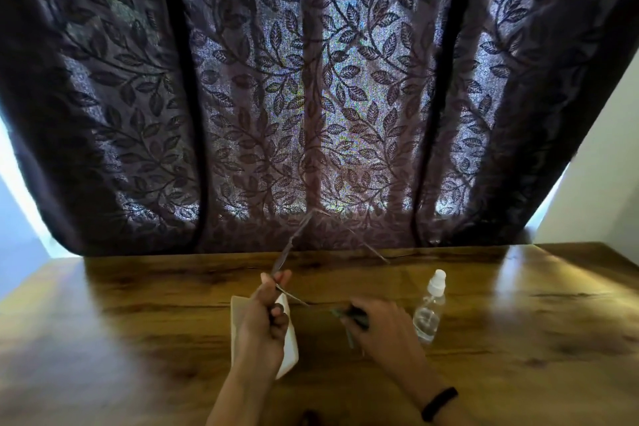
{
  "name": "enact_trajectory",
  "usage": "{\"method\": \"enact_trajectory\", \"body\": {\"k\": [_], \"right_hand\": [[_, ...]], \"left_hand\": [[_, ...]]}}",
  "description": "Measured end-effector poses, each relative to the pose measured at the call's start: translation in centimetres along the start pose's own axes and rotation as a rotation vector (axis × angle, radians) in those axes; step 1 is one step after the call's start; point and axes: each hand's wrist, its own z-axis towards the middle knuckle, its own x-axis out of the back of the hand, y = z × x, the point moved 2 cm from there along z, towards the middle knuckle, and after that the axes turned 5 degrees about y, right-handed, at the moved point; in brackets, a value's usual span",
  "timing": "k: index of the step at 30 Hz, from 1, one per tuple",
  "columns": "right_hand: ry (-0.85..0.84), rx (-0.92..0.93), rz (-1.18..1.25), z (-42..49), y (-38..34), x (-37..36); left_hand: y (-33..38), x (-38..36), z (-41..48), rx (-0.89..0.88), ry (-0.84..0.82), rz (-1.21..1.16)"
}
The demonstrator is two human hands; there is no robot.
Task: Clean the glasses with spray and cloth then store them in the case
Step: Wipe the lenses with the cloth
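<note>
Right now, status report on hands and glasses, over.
Left hand pinching thin-framed glasses by a temple. Right hand gripping something dark, blurred. Clear plastic spray bottle standing beside, untouched.

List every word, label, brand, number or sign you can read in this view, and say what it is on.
None can be read.
Spray bottle: clear, no label or print visible.
White case under the left hand: plain, no marking seen.
Glasses: thin and blurred; any print on the arms is too small to tell.
Dark band on the right wrist: no text visible.
Curtain: leaf pattern only.
</note>
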Motion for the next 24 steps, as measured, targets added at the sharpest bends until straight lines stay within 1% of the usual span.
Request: {"method": "enact_trajectory", "body": {"k": [4, 7, 12, 15, 18, 22, 24], "right_hand": [[0.014, -0.085, 0.105, 0.0, 0.9, 0.5], [0.022, -0.101, 0.153, 0.0, 0.5, 0.6], [0.009, -0.136, 0.314, 0.7, -0.4, 0.3], [-0.073, -0.195, 0.473, 1.1, -1.0, -0.3], [-0.116, -0.237, 0.611, 1.7, -1.3, -1.0], [-0.129, -0.245, 0.802, 2.5, -1.9, -1.2], [-0.097, -0.279, 0.914, 2.9, -2.2, -1.2]], "left_hand": [[-0.3, 0.1, 0.0, 0.014, 0.004, -0.005], [-0.3, 0.1, 0.0, 0.014, -0.006, -0.019], [0.0, -0.4, -0.1, 0.031, -0.055, 0.008], [-0.2, -0.8, -0.4, 0.039, -0.066, -0.003], [-0.5, -1.1, -0.9, 0.052, -0.079, 0.019], [-0.8, -1.3, -1.3, 0.061, -0.095, 0.079], [-1.0, -1.7, -1.6, 0.066, -0.11, 0.081]]}}
